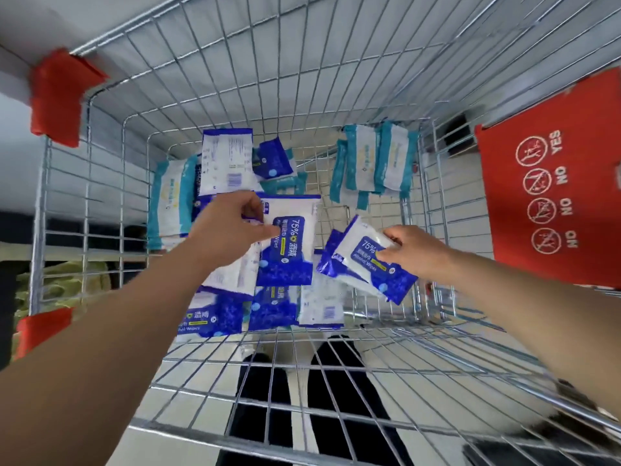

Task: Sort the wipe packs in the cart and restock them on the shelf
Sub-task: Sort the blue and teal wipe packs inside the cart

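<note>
I look down into a wire cart (pixel 100 183) with both arms reaching inside. My left hand (pixel 228 223) pinches the left edge of a blue-and-white 75% alcohol wipe pack (pixel 290 243), held above the pile. My right hand (pixel 410 248) grips a second blue-and-white alcohol wipe pack (pixel 363 260) by its right side, tilted. Several more blue packs (pixel 215 317) lie on the cart floor below. Teal-and-white wipe packs (pixel 379 159) lean together at the far right of the cart, and another teal pack (pixel 169 203) stands at the left.
A red child-seat flap (pixel 551 183) with safety icons hangs on the cart's right side. Red plastic corner guards (pixel 57 95) cap the left rim. The wire basket wall nearest me (pixel 336 381) lies under my arms, with dark trousers showing through it.
</note>
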Tool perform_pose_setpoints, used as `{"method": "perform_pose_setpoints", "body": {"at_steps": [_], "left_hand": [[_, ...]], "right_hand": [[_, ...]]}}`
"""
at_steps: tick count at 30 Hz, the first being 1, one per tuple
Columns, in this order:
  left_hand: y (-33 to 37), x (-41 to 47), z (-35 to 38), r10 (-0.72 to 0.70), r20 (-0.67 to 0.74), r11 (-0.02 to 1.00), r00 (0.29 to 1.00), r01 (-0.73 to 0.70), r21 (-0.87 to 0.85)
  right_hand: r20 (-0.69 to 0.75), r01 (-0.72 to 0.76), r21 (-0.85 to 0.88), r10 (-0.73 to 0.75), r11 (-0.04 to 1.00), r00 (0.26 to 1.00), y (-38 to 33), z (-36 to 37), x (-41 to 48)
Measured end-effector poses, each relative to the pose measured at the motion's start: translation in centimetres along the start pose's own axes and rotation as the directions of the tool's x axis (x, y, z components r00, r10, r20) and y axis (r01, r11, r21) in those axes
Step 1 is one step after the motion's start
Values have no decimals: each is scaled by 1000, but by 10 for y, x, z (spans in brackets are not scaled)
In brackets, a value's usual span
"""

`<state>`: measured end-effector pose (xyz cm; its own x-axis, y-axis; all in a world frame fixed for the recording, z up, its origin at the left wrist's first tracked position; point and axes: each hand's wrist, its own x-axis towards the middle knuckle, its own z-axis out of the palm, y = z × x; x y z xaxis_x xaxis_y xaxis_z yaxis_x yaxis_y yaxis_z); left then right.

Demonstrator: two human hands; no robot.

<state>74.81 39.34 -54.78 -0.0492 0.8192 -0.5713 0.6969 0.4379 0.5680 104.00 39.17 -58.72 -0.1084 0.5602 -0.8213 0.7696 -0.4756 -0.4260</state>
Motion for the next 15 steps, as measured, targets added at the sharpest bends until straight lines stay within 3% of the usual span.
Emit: {"method": "perform_pose_setpoints", "body": {"at_steps": [3, 10, 13, 15], "left_hand": [[26, 9, 30, 22, 96, 983, 995, -4, -183], [58, 43, 118, -80, 168, 936, 982, 133, -326], [58, 58, 151, -140, 211, 888, 967, 217, -405], [55, 63, 171, -148, 218, 902, 965, 222, -370]], "right_hand": [[-109, -95, 13, 96, 995, 989, 22, -19, -1], [-227, -198, 207, 244, 958, 943, 64, -13, 13], [-225, -246, 126, 269, 961, 936, 75, -10, 23], [-218, -236, 24, 235, 971, 947, 75, -13, 25]]}}
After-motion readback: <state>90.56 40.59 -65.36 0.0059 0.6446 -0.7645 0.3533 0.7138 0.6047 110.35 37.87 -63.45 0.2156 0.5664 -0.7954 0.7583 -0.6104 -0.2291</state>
